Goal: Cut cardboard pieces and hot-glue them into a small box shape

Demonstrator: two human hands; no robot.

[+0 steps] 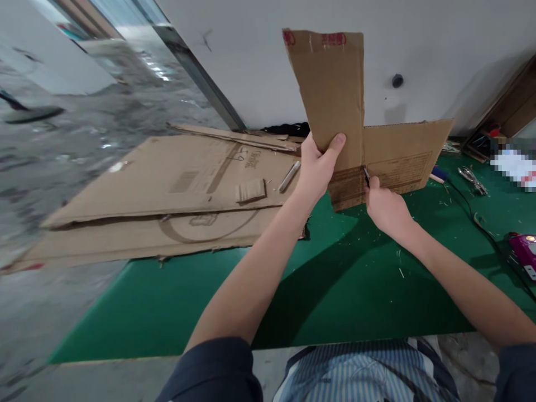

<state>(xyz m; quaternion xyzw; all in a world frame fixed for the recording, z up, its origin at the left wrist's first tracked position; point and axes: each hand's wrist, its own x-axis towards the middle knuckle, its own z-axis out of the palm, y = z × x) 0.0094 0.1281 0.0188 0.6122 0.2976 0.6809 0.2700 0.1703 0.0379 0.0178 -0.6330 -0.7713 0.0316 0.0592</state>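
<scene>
An L-shaped piece of brown cardboard [335,89] is held upright above the green table. My left hand [320,164] grips its left edge, with the thumb lying across the front face. Near the inner corner of the piece, my right hand [387,209] is closed around a small dark cutting tool [366,176], whose tip touches the cardboard by the vertical crease. Most of the tool is hidden in the fingers. Printed lines and text show on the right-hand panel.
Large flattened cardboard sheets [167,184] cover the left of the green table [335,290], bearing a small cardboard block [250,191] and a grey-white stick [288,177]. At the right are a cable bundle [472,180] and a purple device [525,251]. A white wall [259,61] stands behind.
</scene>
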